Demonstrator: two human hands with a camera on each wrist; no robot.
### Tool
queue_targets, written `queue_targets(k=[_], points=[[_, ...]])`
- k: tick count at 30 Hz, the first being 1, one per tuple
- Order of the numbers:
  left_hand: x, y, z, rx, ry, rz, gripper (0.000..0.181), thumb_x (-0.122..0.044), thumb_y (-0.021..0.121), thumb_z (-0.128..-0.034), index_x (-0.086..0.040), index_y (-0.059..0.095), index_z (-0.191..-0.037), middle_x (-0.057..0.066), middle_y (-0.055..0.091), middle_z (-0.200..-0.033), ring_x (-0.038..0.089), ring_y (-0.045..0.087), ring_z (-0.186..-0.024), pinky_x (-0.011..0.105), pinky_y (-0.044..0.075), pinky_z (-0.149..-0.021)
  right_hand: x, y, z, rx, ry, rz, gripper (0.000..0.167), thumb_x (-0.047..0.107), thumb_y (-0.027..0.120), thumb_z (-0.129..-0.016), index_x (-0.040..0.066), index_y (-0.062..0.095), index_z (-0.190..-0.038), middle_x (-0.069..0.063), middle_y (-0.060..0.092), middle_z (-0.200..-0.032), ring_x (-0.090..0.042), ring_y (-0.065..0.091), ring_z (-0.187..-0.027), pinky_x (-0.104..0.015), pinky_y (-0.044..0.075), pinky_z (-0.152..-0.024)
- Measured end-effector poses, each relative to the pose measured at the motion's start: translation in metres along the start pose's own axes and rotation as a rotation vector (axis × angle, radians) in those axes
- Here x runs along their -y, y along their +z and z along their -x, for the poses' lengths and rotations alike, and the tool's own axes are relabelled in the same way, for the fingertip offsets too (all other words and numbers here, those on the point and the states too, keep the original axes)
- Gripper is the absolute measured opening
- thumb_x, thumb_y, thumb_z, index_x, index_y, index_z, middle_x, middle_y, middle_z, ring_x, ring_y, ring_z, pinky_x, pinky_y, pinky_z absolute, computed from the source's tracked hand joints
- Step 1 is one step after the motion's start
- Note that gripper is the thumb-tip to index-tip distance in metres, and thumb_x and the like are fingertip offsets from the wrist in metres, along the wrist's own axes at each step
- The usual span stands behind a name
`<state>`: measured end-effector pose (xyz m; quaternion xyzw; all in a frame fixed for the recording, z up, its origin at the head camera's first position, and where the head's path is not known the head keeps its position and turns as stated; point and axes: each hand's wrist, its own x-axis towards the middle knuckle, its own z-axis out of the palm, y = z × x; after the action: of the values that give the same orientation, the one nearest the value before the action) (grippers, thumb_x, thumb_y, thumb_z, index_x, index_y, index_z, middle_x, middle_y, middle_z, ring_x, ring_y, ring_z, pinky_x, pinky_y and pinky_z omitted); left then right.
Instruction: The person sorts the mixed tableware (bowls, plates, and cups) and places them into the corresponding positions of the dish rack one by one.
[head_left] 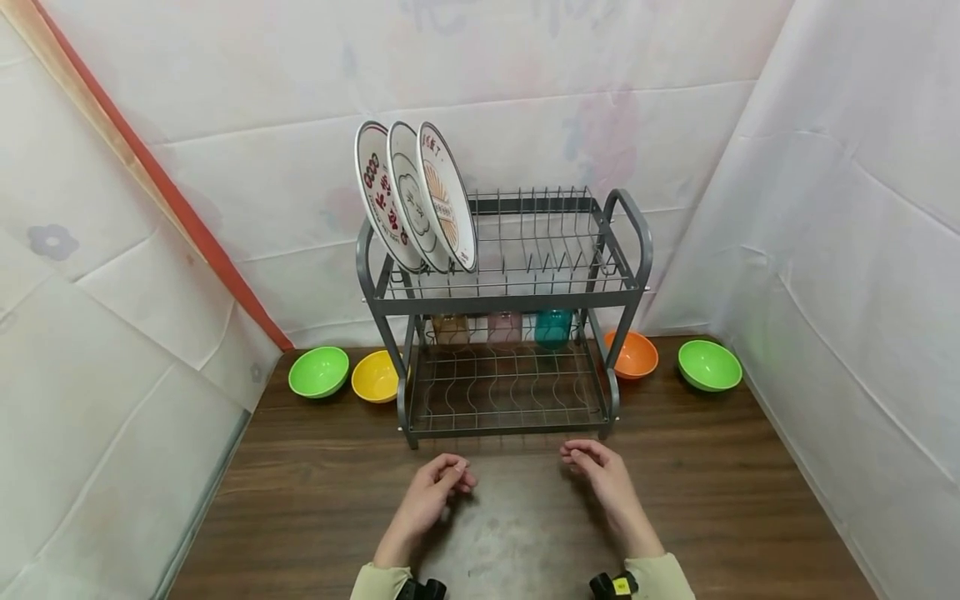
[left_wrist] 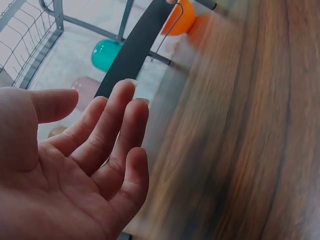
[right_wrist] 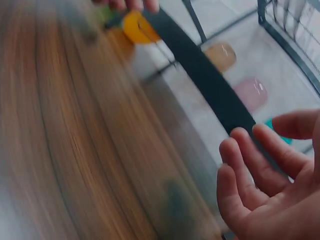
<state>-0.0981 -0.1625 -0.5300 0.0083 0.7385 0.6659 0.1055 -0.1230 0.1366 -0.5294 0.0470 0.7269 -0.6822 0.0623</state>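
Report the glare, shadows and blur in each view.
Head: largely crisp, a pale sheen on the table between left hand and right hand, with dark shadows beside both; left wrist: table partly smeared near the rack, bright highlights on the teal cup; right wrist: table also smeared, small highlights on the pink cup.

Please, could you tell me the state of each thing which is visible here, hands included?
Left hand: empty, fingers loosely bent
Right hand: empty, fingers loosely bent
Rack: standing, partly filled
Three plates: on edge, tilted
Left green bowl: upright, empty
Yellow bowl: upright, partly hidden
Orange bowl: upright, partly hidden
Right green bowl: upright, empty
Three cups: which way up, unclear
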Motion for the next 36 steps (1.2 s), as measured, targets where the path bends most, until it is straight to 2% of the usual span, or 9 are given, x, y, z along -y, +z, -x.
queue_targets(k=[7,9,15,18,21,24,26,32,36], points=[[-0.001,0.01,-0.002,0.046,-0.003,-0.006,0.033,-0.02,0.054,-0.1034,0.012,0.058,-0.113,0.014,0.072,-0.091,0.028,0.067,-0.085,0.032,0.048,-0.076,0.002,-0.035,0.0,-0.096,0.009,0.095,0.026,0.015,0.054,-0.104,-0.005,0.066,-0.117,-0.014,0.069,-0.111,-0.018,0.066,-0.098,-0.027,0.051,-0.085],[-0.004,0.013,0.001,0.058,-0.007,0.001,0.031,-0.017,0.053,-0.1037,0.013,0.057,-0.112,0.017,0.071,-0.092,0.031,0.067,-0.086,0.032,0.048,-0.075,0.004,-0.045,0.0,-0.131,0.005,0.121,0.028,0.017,0.053,-0.105,-0.004,0.066,-0.116,-0.015,0.069,-0.111,-0.016,0.066,-0.097,-0.025,0.05,-0.085],[-0.003,0.017,0.005,0.07,-0.026,0.021,0.033,-0.02,0.052,-0.1042,0.011,0.058,-0.113,0.015,0.071,-0.092,0.029,0.066,-0.085,0.031,0.048,-0.068,0.015,-0.077,-0.009,-0.322,-0.099,0.334,0.03,0.025,0.053,-0.105,0.002,0.071,-0.113,-0.014,0.07,-0.11,-0.01,0.062,-0.094,-0.017,0.046,-0.08],[0.001,0.015,0.006,0.071,-0.038,0.019,0.035,-0.023,0.052,-0.1044,0.01,0.059,-0.114,0.014,0.071,-0.092,0.025,0.065,-0.083,0.029,0.046,-0.063,0.022,-0.093,-0.021,-0.437,-0.165,0.47,0.025,0.024,0.057,-0.103,0.007,0.072,-0.114,-0.012,0.072,-0.112,-0.017,0.063,-0.098,-0.023,0.044,-0.08],[0.001,0.012,0.007,0.066,-0.067,0.011,0.037,-0.025,0.053,-0.1043,0.009,0.059,-0.115,0.013,0.071,-0.093,0.023,0.065,-0.083,0.028,0.044,-0.059,0.027,-0.111,-0.036,-0.494,-0.233,0.575,0.026,0.017,0.06,-0.1,0.007,0.069,-0.122,-0.017,0.068,-0.12,-0.031,0.062,-0.108,-0.038,0.045,-0.088],[0.002,0.01,0.007,0.057,-0.08,0.001,0.037,-0.026,0.053,-0.1043,0.008,0.06,-0.116,0.012,0.071,-0.093,0.023,0.065,-0.084,0.028,0.044,-0.057,0.031,-0.13,-0.053,-0.479,-0.284,0.681,0.036,0.012,0.06,-0.098,0.001,0.062,-0.132,-0.025,0.06,-0.13,-0.044,0.054,-0.118,-0.055,0.039,-0.097],[0.002,0.008,0.006,0.054,-0.09,-0.003,0.037,-0.027,0.053,-0.1042,0.007,0.06,-0.117,0.011,0.071,-0.094,0.024,0.064,-0.084,0.029,0.044,-0.055,0.033,-0.142,-0.064,-0.447,-0.293,0.754,0.041,0.012,0.058,-0.097,-0.004,0.056,-0.135,-0.03,0.053,-0.136,-0.051,0.046,-0.124,-0.06,0.034,-0.102],[0.003,0.003,0.005,0.044,-0.09,-0.008,0.036,-0.026,0.052,-0.1045,0.007,0.059,-0.117,0.01,0.071,-0.094,0.023,0.065,-0.084,0.029,0.044,-0.055,0.029,-0.169,-0.089,-0.341,-0.249,0.941,0.05,0.012,0.055,-0.095,-0.011,0.046,-0.139,-0.04,0.039,-0.141,-0.057,0.032,-0.129,-0.063,0.027,-0.106],[0.003,-0.005,0.006,0.015,-0.078,-0.028,0.034,-0.024,0.052,-0.1045,0.008,0.059,-0.116,0.011,0.071,-0.092,0.024,0.066,-0.084,0.029,0.045,-0.058,0.023,-0.181,-0.098,-0.262,-0.204,1.03,0.054,0.014,0.055,-0.095,-0.013,0.042,-0.14,-0.043,0.036,-0.14,-0.058,0.029,-0.13,-0.064,0.024,-0.107]])
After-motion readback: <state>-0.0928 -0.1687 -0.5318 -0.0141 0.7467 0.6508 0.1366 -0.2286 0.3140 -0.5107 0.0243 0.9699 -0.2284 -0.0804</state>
